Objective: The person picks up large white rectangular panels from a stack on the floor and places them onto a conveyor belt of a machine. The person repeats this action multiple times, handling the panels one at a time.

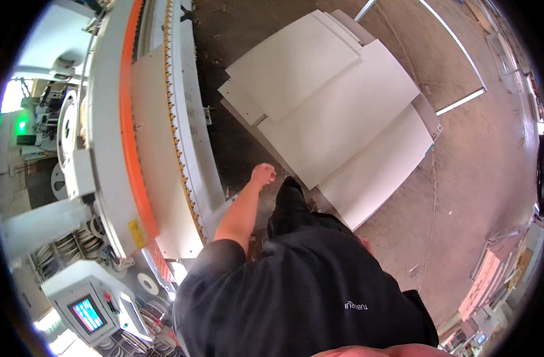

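Observation:
My left hand (263, 174) hangs in front of me with its fingers curled into a loose fist, and nothing shows in it. It is nearest to a stack of pale panels (325, 119), apart from the stack's near left edge. The panels lie unevenly, the upper ones offset across those below. Of my right hand (365, 244), only a small patch of skin shows past my black shirt; its fingers are hidden.
A long machine with an orange strip (129, 119) and a row of small rollers (175, 131) runs along my left, a pale panel (150, 149) on it. A control screen (88, 313) stands at lower left. White floor lines (462, 101) and stacked boards (480, 282) are at right.

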The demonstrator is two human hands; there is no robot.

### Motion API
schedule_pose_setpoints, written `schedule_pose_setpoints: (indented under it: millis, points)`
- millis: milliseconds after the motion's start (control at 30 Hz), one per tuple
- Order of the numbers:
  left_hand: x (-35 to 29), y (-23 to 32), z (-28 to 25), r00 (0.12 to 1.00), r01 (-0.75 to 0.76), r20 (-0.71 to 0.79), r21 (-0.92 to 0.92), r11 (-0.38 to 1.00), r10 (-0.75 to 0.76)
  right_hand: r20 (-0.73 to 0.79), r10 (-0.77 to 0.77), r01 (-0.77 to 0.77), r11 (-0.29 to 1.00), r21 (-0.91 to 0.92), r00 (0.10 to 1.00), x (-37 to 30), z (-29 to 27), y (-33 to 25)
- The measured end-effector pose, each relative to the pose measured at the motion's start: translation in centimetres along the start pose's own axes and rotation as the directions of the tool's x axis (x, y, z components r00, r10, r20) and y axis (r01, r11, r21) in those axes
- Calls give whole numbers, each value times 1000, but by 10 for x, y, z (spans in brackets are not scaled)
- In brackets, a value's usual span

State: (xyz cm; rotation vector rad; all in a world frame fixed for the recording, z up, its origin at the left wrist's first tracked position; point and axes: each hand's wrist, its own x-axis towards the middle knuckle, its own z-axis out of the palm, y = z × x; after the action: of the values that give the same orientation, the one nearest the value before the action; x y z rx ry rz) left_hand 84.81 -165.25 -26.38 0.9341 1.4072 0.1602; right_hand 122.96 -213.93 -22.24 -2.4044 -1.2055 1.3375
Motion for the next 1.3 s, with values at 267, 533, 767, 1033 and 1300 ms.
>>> schedule_pose_setpoints:
  millis: [267,533,767,1033,1300]
  points:
    - [243,46,-31,965,-98,-203,312,945,167,-20,429,-407,868,284,903,-51,-10,-84]
    - [371,119,-39,770,231,-633,170,958,-73,80,692,-605,561,565,717,-86,1,-89]
    - [388,129,-33,760,195,-632,-2,981,-152,99,781,-740,532,412,617,-52,-3,-156]
    - [393,87,-84,880,95,-406,-359,929,-246,68,770,-763,610,214,634,-10,-37,-176]
    - [249,146,4,985,145,-28,-416,898,-172,59,714,-693,653,306,698,-3,-27,-118]
